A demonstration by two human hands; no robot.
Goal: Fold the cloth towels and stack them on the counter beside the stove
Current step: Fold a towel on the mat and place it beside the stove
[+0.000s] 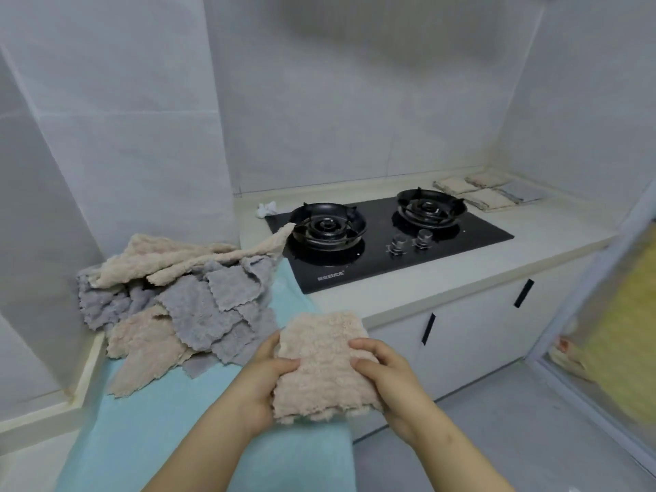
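in hand: the left hand (pixel 264 376) and right hand (pixel 387 378) both grip a folded pink towel (pixel 319 363), held over a blue cloth (pixel 170 420).
left to do: a loose heap of pink and grey towels (pixel 177 296) lies unfolded, left of the stove (pixel 383 236).
done: a few folded towels (pixel 490 195) lie on the counter (pixel 550 225) beyond the stove.
progress: likely under halfway.

Left grip (pixel 264 381) and right grip (pixel 387 378), held close together, each curl round one side of the towel (pixel 319 363)
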